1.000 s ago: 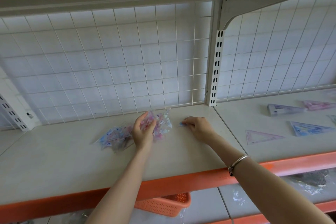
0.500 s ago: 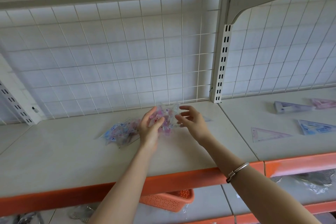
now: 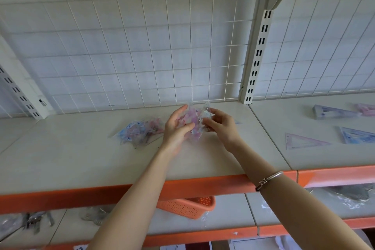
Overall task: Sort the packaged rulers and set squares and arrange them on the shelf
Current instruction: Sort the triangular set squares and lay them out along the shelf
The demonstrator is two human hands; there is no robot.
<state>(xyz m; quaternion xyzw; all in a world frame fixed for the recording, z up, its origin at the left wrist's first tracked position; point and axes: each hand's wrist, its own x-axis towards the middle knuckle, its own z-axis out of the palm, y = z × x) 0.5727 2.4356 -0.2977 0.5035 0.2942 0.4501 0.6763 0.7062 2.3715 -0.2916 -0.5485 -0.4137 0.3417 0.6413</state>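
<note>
The left hand (image 3: 176, 129) and right hand (image 3: 222, 126) both close their grip on a clear pink-printed plastic packet (image 3: 192, 121). It is near the cream shelf's (image 3: 81, 158) back edge.

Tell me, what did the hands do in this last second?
The right hand left the shelf and moved left to pinch the packets that the left hand grips. The pile and the set squares stayed put.

The left hand (image 3: 176, 131) and right hand (image 3: 222, 127) cover much of the packets (image 3: 193, 123), so I can't count them; their print is blurred. The right edge cuts the pink set square (image 3: 366, 109), and the shelf lip (image 3: 60, 199) hides the top of the orange basket (image 3: 189, 208).
</note>
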